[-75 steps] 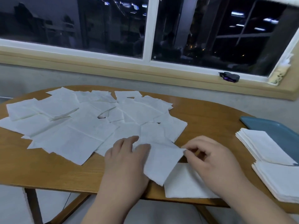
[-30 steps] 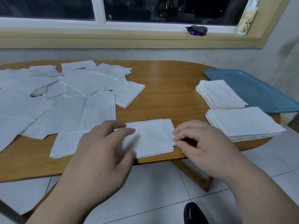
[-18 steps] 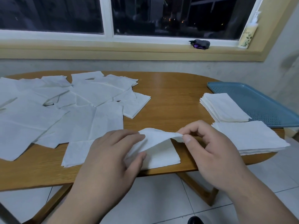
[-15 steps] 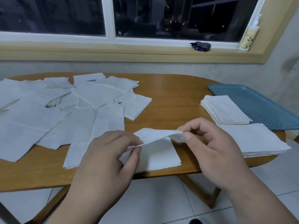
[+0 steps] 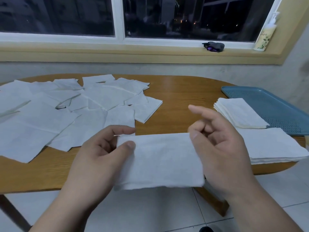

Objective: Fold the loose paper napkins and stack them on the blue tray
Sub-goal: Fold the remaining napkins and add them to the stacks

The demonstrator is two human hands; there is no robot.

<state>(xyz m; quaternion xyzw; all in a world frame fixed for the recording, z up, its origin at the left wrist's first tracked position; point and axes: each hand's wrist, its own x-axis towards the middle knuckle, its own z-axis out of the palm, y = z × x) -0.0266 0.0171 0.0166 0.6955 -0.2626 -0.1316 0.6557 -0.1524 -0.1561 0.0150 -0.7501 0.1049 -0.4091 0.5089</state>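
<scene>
At the near edge of the table (image 5: 175, 97), I hold one folded napkin (image 5: 160, 159) lifted clear of the wood, its long side running left to right and its lower edge hanging past the rim. My left hand (image 5: 100, 153) grips the napkin's left end, thumb on the near face and index finger curled over the top corner. My right hand (image 5: 222, 148) sits at the napkin's right end, thumb tip at the upper corner, index finger pointing out free, other fingers curled; whether that hand actually clamps the paper I cannot tell. Loose napkins (image 5: 66, 114) lie spread and overlapping across the left half of the table, unfolded or half folded. To the right, the blue tray (image 5: 280, 106) rests at the table's far right end. One stack of folded napkins (image 5: 240, 113) overlaps the tray's left rim. A second stack (image 5: 270, 144) lies nearer me, just beside the tray's near rim. On the windowsill behind sit a dark object (image 5: 214, 46) and a pump bottle (image 5: 265, 36).
</scene>
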